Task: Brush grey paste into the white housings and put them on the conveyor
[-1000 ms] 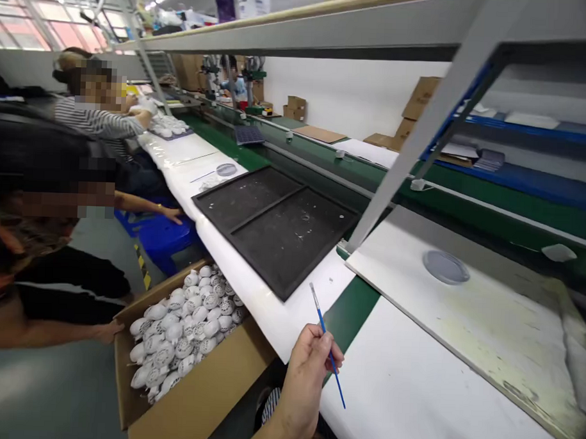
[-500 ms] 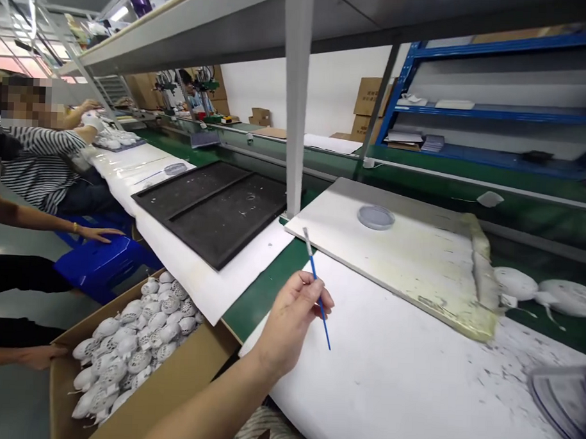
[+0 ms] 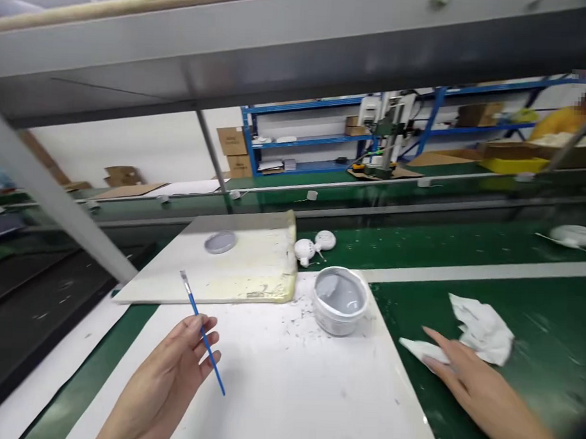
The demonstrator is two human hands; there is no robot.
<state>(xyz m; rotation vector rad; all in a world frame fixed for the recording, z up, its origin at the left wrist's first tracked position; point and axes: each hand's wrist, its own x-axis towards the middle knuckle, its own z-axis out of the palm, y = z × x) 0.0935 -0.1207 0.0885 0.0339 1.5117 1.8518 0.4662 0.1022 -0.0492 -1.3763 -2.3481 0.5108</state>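
My left hand (image 3: pixel 162 375) holds a thin blue paintbrush (image 3: pixel 198 318) between its fingers, low over a white sheet (image 3: pixel 287 392). My right hand (image 3: pixel 474 386) lies out on the green belt, its fingertips on a crumpled white cloth (image 3: pixel 481 332). Beyond the sheet stands a white bowl (image 3: pixel 339 302) smeared inside with grey paint. Behind it is a stained white board (image 3: pixel 252 276) carrying a small grey dish (image 3: pixel 220 242). Two white round mask-like pieces (image 3: pixel 314 244) lie on the belt next to the board.
A dark tray (image 3: pixel 25 300) lies at the left, below a grey steel upright (image 3: pixel 57 205). A white round piece (image 3: pixel 574 236) sits on the belt at the right. Far off stand blue shelving (image 3: pixel 305 140), a bench machine and a person in yellow (image 3: pixel 565 123).
The view has swung right along the bench, leaving the carton of masks out of sight. My right hand has come into view on the cloth, and the bowl now shows. My left hand still has the brush.
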